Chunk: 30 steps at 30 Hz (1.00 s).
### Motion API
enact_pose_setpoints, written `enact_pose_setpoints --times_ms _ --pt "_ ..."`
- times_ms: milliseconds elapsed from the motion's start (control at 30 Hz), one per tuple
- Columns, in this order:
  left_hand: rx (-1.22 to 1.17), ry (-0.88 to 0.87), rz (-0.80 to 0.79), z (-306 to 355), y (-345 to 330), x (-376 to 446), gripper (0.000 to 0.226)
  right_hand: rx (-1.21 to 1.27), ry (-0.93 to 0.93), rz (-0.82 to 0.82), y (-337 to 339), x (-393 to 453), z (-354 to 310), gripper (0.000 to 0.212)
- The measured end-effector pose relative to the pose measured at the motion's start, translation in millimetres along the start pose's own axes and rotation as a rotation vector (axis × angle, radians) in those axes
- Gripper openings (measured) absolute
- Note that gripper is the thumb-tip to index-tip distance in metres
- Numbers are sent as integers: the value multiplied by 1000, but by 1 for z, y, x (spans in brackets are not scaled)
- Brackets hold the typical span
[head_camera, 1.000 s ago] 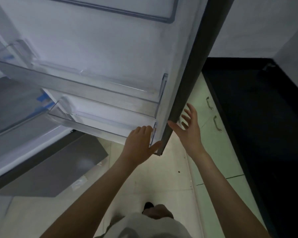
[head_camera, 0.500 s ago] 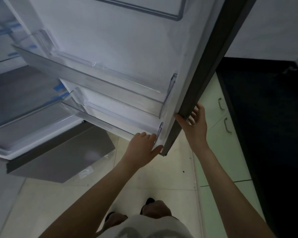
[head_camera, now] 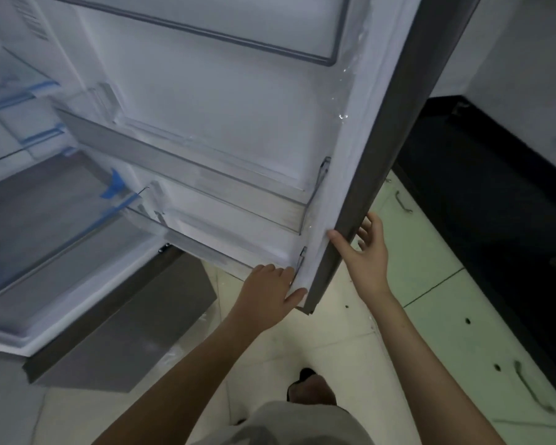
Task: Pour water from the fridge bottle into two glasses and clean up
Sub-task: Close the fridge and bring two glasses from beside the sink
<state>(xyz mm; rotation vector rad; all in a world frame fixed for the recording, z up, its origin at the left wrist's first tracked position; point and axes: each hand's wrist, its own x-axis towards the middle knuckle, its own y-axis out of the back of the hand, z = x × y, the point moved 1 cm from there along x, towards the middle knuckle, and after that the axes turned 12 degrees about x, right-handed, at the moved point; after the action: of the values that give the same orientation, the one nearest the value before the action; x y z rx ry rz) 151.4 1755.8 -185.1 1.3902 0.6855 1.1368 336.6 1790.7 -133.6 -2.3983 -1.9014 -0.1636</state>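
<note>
- Hands sit at the lower corner of the tall grey-edged white fridge door (head_camera: 350, 175): my left hand (head_camera: 267, 293) curls round its inner bottom edge, my right hand (head_camera: 366, 252) presses the outer face, thumb hooked on the rim.
- Step, I judge: swinging the door; which way, I cannot tell.
- Clear plastic door bins (head_camera: 187, 175) show nothing inside.
- Bottle and glasses: not in view.
</note>
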Motion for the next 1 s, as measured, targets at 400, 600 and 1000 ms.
enact_pose_setpoints --times_ms 400,600,1000 --pt "1 -87 -11 -49 39 -106 37 -110 81 201 -54 -139 -15 61" --pt "7 -63 -21 -66 56 -149 37 -171 126 192 -77 -178 -24 51" --pt "64 4 -238 -95 116 -226 30 -303 47 170 -131 -251 -41 80"
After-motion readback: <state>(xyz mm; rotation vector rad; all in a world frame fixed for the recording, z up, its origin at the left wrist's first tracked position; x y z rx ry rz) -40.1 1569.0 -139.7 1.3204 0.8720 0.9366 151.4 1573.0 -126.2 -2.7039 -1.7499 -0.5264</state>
